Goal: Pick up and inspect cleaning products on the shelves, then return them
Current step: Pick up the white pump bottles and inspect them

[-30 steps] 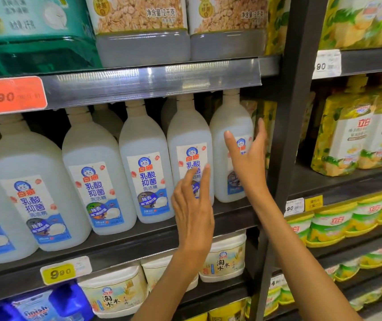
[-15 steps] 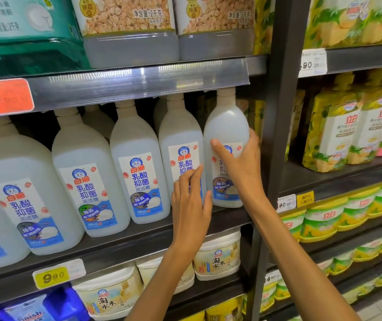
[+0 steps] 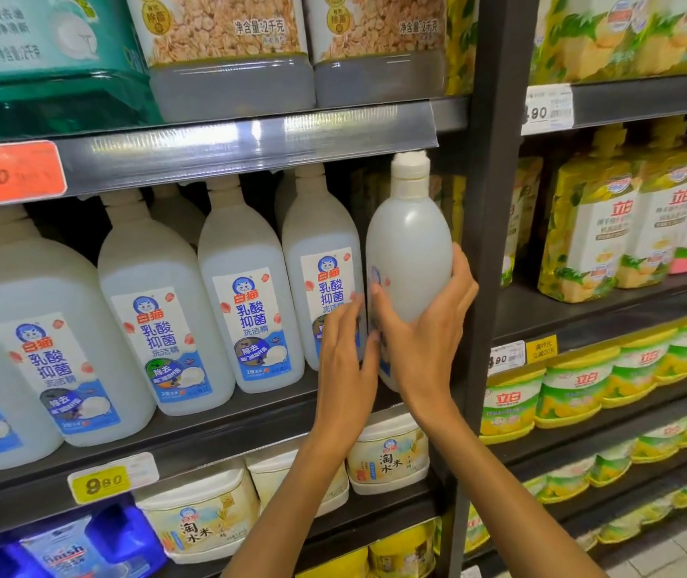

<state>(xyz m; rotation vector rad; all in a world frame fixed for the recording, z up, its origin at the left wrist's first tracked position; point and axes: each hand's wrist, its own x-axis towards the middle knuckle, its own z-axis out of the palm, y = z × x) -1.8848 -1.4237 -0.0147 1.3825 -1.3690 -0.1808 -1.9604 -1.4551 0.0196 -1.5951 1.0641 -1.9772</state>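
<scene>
My right hand (image 3: 425, 327) is wrapped around the lower half of a white detergent bottle (image 3: 410, 244), right of the frame's centre, with the thumb on its right side and the fingers curled across the front. The bottle stands upright and looks lifted just off the shelf edge (image 3: 225, 431), its cap (image 3: 410, 173) close under the price rail (image 3: 250, 139) of the shelf above. My left hand (image 3: 344, 348) holds nothing; its fingers are straight and spread narrow, lying against the label of the neighbouring bottle (image 3: 321, 285), just beside the one I hold.

I judge the risks like this: if I raise the bottle further before drawing it toward me, the cap could knock that rail. One hand low on a smooth, heavy-looking body might let it tip or slip, so my left hand should come under or around it. Pulling out at an angle could also nudge the neighbouring bottle forward off the edge, or bump the dark upright post (image 3: 487, 244) at the right
</scene>
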